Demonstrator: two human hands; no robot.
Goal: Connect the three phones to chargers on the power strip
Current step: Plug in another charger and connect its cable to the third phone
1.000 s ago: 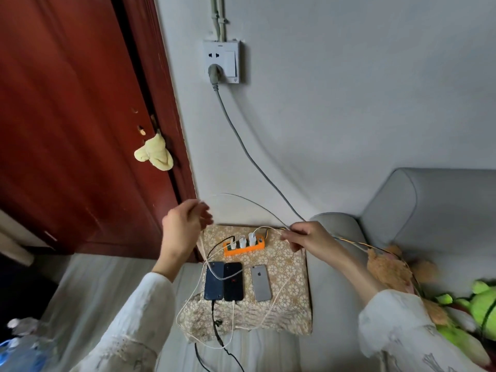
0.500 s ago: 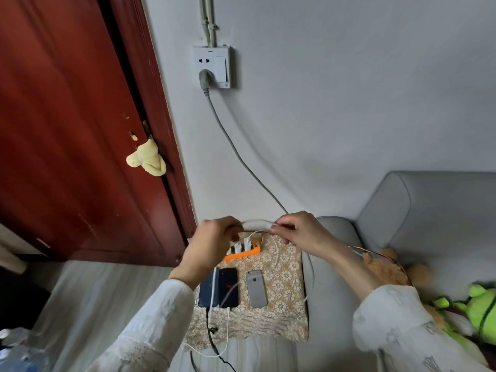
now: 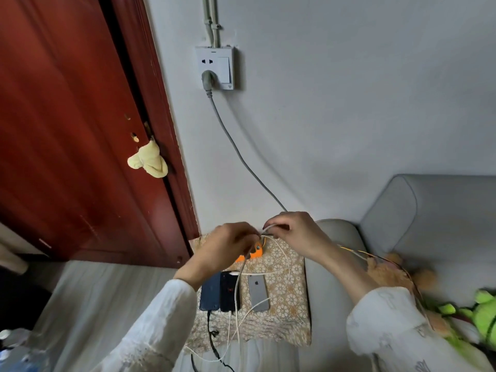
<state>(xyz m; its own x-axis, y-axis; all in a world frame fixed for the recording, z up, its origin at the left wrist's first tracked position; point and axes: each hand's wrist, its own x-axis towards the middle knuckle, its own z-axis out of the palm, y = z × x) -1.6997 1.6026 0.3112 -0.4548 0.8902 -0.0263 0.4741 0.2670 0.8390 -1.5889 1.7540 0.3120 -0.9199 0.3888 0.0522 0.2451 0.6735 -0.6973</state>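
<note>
Both hands have drawn closer together than half a second ago. The left hand [image 3: 226, 245] and right hand [image 3: 291, 232] pinch a white charging cable [image 3: 236, 288] above the orange power strip [image 3: 253, 253]. Three phones [image 3: 233, 289] lie unmoved, side by side on the patterned cloth [image 3: 284, 277].

Red door [image 3: 67, 130], grey sofa [image 3: 429, 210], green plush toy [image 3: 480, 312], floral cloth [image 3: 287, 291].

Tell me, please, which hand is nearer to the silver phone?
Left. The left hand hovers just up-left of the silver phone, over the orange power strip; the right hand is higher, farther back.
</note>
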